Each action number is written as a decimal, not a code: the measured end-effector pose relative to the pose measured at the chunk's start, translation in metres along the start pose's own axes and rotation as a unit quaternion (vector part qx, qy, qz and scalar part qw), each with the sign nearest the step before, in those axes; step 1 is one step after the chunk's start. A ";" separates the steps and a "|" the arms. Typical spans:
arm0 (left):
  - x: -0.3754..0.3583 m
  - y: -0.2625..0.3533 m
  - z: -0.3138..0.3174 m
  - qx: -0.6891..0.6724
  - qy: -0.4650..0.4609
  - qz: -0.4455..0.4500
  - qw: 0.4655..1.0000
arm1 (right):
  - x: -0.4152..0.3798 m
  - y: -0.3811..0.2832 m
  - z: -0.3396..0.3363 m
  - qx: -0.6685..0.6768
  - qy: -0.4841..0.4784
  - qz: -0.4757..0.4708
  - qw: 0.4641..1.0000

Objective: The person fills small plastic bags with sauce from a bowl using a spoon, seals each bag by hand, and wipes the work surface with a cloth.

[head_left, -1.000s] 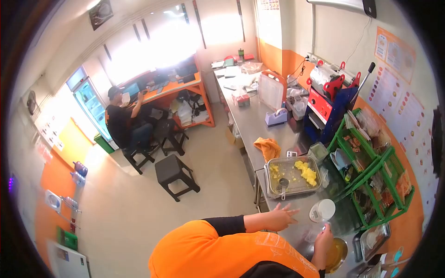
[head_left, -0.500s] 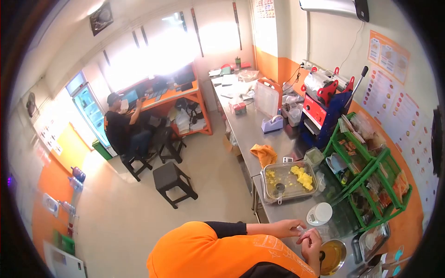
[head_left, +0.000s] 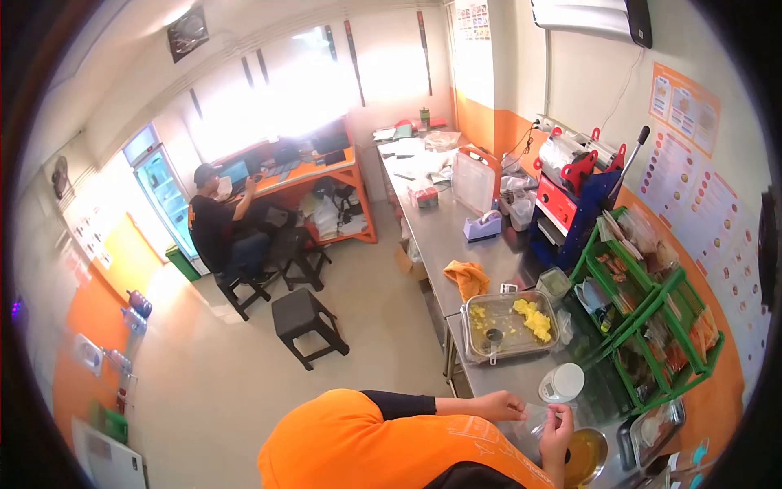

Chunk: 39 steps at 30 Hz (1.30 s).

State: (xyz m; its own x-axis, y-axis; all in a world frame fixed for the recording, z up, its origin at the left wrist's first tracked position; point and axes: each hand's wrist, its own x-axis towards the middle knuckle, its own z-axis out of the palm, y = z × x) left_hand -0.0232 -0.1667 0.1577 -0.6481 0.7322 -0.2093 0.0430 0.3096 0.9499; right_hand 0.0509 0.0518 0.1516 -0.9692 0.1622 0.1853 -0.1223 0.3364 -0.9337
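Note:
A small clear plastic bag (head_left: 533, 421) is stretched between my two hands over the counter. My left hand (head_left: 500, 406) pinches one side of it, fingers closed. Its other side is pinched by my right hand (head_left: 557, 433), fingertips pointing up. Just beyond my right hand is a metal bowl (head_left: 604, 453) with a yellow-brown content, partly hidden by the hand. A white kitchen scale (head_left: 562, 382) stands a little past the bag. Farther along the counter, a rectangular tray (head_left: 511, 352) holds yellow crumbly food and a measuring cup (head_left: 494, 335).
Green crates (head_left: 652, 326) of packets line the wall side. A red-and-blue sealing machine (head_left: 562, 200), a tape dispenser (head_left: 482, 226) and an orange cloth (head_left: 467, 279) are farther along. A black stool (head_left: 303, 316) stands on the floor; a person (head_left: 218, 220) sits at a desk behind it.
My hands have moved apart, opening out the plastic bag between them. My right hand has risen slightly and straightened. The view has shifted a little.

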 end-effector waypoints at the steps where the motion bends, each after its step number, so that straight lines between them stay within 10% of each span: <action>1: 0.000 -0.002 0.000 -0.013 0.012 0.022 1.000 | -0.001 -0.005 0.000 0.012 0.007 0.001 1.000; 6: 0.021 -0.045 0.010 0.026 0.059 0.151 0.986 | 0.000 0.015 -0.003 0.042 0.001 0.054 0.998; 11: 0.006 -0.011 0.007 0.139 0.081 -0.004 0.987 | 0.002 0.017 -0.003 0.068 -0.023 0.124 0.990; 14: 0.009 -0.021 0.013 0.177 0.139 -0.022 0.974 | 0.003 0.027 0.010 0.010 -0.002 0.055 0.998; 16: 0.007 -0.018 0.014 0.221 0.173 -0.022 0.960 | 0.007 0.031 0.012 -0.213 0.047 -0.168 0.961; 18: -0.005 0.006 0.013 0.272 0.198 -0.020 0.942 | 0.008 0.032 0.016 -0.158 0.001 -0.117 0.980; 20: -0.006 0.006 0.014 0.317 0.204 0.027 0.926 | -0.001 0.027 0.029 0.183 -0.133 0.204 0.952; 33: 0.004 -0.009 0.030 0.338 0.219 0.045 0.914 | -0.002 0.015 0.032 0.273 -0.163 0.323 0.891; 39: 0.016 -0.038 0.044 0.483 0.287 0.168 0.810 | -0.009 0.024 0.044 -0.040 -0.123 0.053 0.990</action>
State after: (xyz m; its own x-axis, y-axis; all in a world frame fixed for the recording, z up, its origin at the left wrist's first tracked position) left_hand -0.0018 -0.1400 0.1081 -0.7120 0.5558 0.4292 0.6846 0.6853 0.2482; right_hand 0.0474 0.0174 0.1144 -0.9996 -0.0274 -0.0020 -0.0093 0.4039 -0.9148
